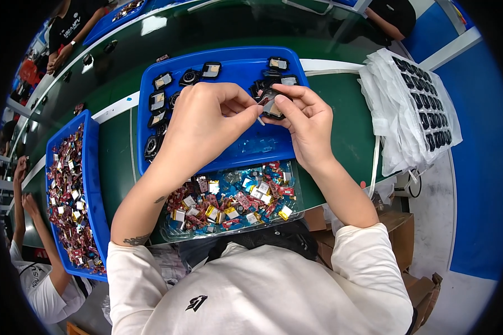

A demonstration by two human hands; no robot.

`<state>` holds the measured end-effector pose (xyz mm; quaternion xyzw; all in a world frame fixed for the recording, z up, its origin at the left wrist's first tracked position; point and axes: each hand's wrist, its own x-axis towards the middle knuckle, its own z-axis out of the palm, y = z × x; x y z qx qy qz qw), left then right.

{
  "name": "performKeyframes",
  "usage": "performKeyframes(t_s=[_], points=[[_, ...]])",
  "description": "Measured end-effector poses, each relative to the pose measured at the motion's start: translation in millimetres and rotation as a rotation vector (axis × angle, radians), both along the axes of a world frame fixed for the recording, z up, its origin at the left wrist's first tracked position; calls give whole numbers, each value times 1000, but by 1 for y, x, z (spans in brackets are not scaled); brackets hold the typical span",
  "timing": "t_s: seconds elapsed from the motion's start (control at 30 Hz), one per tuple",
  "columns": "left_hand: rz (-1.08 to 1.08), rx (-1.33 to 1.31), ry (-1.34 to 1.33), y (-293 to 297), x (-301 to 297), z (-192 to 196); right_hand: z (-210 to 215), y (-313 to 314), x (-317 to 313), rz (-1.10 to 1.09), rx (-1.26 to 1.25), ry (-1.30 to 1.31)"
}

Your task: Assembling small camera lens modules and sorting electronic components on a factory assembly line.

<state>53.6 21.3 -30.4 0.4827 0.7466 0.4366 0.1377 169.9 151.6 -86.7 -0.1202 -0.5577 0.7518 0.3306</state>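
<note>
Above a blue tray [218, 53], my right hand [309, 124] grips a black watch case [272, 106], its open side showing a tan patch. The thumb lies over the case and the fingers wrap behind it. My left hand [207, 118] is closed in a pinch at the case's left edge. A thin pale tip [261, 120] sticks out below those fingers, and a bit of dark red shows beside them; what the pinch holds is too small to make out. Several black watch cases [162, 81] lie in the tray, some partly hidden by my left hand.
Nearest me, a clear tray [167, 231] holds small red circuit boards and silver and yellow battery cells. A long blue bin [96, 195] of similar parts stands at left. Stacked white trays [397, 111] with black parts sit at right. Other people work at the left and far side.
</note>
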Motion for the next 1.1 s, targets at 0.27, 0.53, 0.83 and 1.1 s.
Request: performKeyframes(t_s=[0.27,0.53,0.83,1.1], points=[[-201,76,-525,6,-9,-10,0,-3,5,-95,183,10],[-28,82,-506,9,-8,-9,1,-1,2,-9,219,55],[70,4,-167,-20,-13,6,8,7,-6,29,367,-102],[475,212,-181,-119,-4,-28,17,113,-100,-63,500,-300]])
